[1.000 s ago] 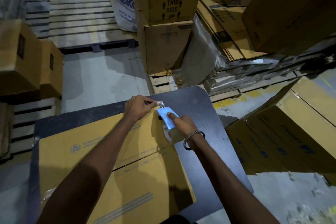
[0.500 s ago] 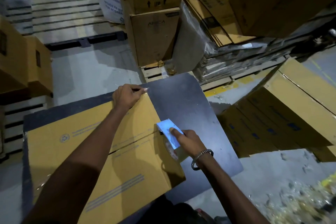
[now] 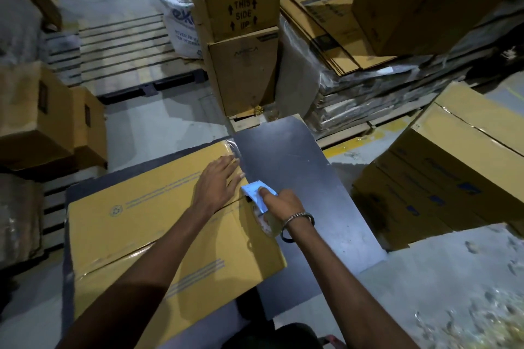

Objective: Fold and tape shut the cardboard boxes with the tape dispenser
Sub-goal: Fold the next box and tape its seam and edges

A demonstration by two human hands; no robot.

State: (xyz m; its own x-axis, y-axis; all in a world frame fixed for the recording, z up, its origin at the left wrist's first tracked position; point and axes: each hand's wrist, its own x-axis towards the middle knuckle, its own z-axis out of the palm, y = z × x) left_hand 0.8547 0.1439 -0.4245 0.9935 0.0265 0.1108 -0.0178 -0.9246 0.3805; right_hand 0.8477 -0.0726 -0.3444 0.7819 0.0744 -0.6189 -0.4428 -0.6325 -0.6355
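We are noting that the left hand [image 3: 217, 181], which half a second ago was pinching the tape end at the far corner of the cardboard box [image 3: 158, 224], is now lying flat on the box top with fingers straight and close together, pressing tape along the right edge, while the right hand [image 3: 279, 202] is gripping the tape dispenser [image 3: 259, 197], fingers curled round it, at the centre seam (taping of this end appears to be progressing). We are finding the box lying on a dark table [image 3: 297, 193], with stacked boxes [image 3: 241, 37] and flattened cartons [image 3: 465, 161] crowding the far and right sides, though nothing is blocking the seam.
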